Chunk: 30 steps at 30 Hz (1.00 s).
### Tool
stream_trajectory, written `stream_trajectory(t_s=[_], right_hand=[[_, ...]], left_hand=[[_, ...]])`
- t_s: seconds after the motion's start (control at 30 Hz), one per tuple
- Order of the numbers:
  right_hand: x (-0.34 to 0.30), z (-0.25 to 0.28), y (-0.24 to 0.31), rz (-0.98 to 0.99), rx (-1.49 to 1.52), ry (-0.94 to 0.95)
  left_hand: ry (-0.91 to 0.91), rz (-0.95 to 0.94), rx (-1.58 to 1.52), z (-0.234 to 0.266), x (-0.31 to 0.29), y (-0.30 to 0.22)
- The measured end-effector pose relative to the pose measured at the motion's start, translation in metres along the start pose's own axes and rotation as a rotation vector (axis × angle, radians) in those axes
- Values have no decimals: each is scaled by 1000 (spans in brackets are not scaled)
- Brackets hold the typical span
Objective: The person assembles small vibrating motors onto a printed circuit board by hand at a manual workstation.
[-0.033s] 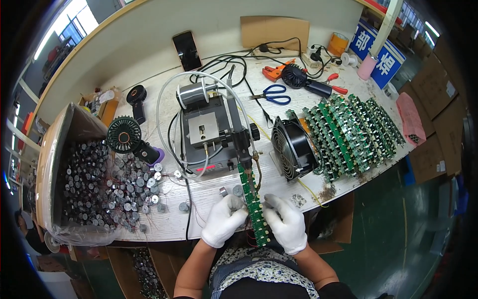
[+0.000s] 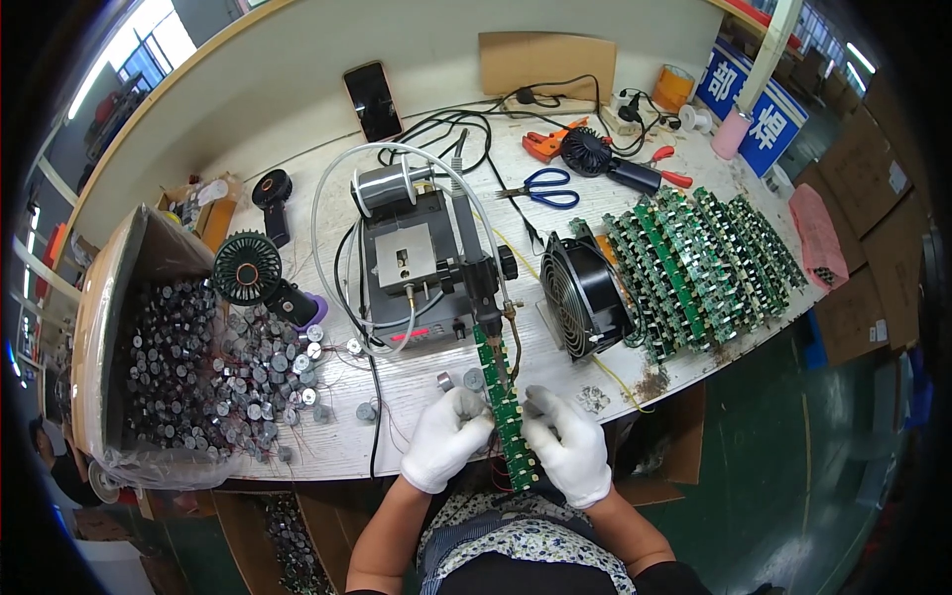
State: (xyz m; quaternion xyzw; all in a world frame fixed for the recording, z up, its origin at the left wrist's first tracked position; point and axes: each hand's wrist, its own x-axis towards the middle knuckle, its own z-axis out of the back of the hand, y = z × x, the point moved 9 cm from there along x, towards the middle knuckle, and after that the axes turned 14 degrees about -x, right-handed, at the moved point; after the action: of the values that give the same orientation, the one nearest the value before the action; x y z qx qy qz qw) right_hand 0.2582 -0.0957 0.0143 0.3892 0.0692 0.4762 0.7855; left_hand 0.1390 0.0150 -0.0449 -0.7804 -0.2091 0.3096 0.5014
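A long green circuit board strip (image 2: 508, 416) with small pale parts along it points toward me, its far end under the soldering head (image 2: 483, 297) of a bench machine. My left hand (image 2: 448, 436), in a white glove, is closed at the strip's left edge, thumb and fingers together. Opposite it, my right hand (image 2: 567, 446), gloved alike, pinches at the right edge with its fingers curled. Any thin wire within the fingertips is too small to make out. Beyond my left hand, small round motors (image 2: 474, 379) lie beside the strip. Thin red wires show near its close end.
At left, a box (image 2: 104, 327) spills many small motors. The soldering machine (image 2: 407, 268) stands mid-table, with a black square fan (image 2: 585, 297) right of it. Stacked circuit boards (image 2: 694, 278) fill the right. Blue-handled scissors (image 2: 550, 188), a phone (image 2: 373, 101) and cables lie farther back.
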Motion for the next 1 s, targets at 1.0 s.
stream_trajectory(t_s=[1.0], right_hand=[[-9, -21, 1, -289, 463, 236]], left_hand=[[18, 134, -280, -8, -8, -6]])
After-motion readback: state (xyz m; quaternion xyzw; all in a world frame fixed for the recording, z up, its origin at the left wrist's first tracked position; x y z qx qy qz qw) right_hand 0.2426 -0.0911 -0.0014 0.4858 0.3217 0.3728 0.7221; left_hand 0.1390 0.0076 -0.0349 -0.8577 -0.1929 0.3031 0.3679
